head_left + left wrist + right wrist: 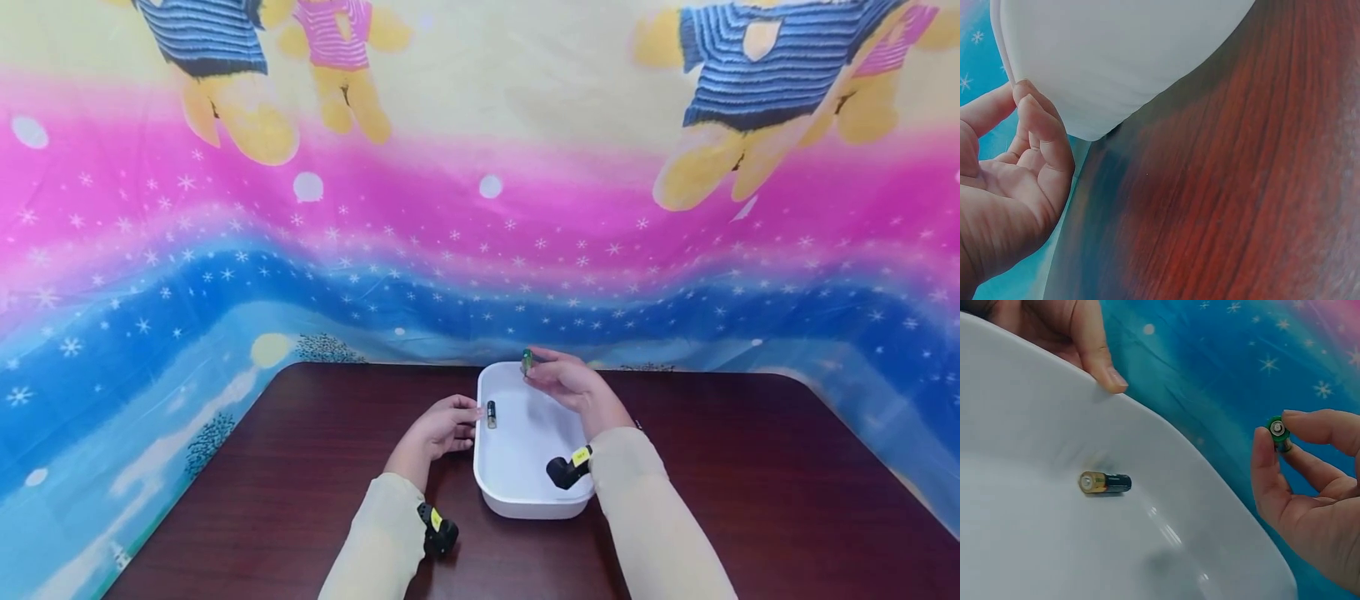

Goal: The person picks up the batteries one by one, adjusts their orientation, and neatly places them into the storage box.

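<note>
A white tub [525,450] stands on the table, and a black and gold battery [492,414] lies inside it near the left wall; the right wrist view shows this battery [1105,482] too. My left hand [446,427] pinches the tub's left rim between thumb and fingers, as the left wrist view shows of the hand [1019,169] and the tub's wall [1110,56]. Above the tub's far end, my right hand [573,387] holds a green battery [527,362] between thumb and fingertips. In the right wrist view the green battery [1278,429] has one end facing the camera.
The dark reddish wooden table [337,442] extends on both sides of the tub. Behind it hangs a colourful cloth [450,250] with snowflakes and bears. A small black camera is strapped on each sleeve.
</note>
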`<state>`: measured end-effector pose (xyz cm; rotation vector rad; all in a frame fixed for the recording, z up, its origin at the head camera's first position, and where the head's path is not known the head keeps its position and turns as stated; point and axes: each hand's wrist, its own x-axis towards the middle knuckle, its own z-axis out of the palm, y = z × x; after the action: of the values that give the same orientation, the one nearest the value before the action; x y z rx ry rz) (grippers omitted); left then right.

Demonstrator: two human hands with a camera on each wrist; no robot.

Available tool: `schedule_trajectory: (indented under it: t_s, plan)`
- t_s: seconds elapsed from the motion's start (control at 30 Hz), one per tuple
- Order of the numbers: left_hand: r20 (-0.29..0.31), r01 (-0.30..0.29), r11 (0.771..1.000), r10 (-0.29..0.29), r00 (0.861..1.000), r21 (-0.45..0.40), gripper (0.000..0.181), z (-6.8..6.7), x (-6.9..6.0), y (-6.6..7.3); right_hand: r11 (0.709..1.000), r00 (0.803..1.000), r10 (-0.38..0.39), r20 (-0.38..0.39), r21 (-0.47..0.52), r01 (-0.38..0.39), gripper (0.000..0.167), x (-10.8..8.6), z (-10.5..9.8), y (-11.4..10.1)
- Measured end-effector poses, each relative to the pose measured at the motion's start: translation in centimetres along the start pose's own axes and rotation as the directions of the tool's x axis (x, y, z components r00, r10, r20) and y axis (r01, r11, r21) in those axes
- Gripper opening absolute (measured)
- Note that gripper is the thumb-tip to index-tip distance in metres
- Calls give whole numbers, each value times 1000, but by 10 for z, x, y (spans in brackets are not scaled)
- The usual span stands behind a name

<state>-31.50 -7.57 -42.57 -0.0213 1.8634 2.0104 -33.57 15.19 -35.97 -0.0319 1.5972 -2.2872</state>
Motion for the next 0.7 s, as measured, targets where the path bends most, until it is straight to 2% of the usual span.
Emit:
schedule_trajectory:
  t_s: [0.4, 0.7]
  plan:
    - [5, 6, 1000, -6, 1000, -8, 19, -1, -1, 2, 1000, 999, 5, -33, -12, -6, 63, 13, 5, 14]
    - [11, 6, 1000, -5, 1000, -18, 19, -1, 0, 1, 992, 999, 7, -35, -129, -12, 61, 22, 9, 29]
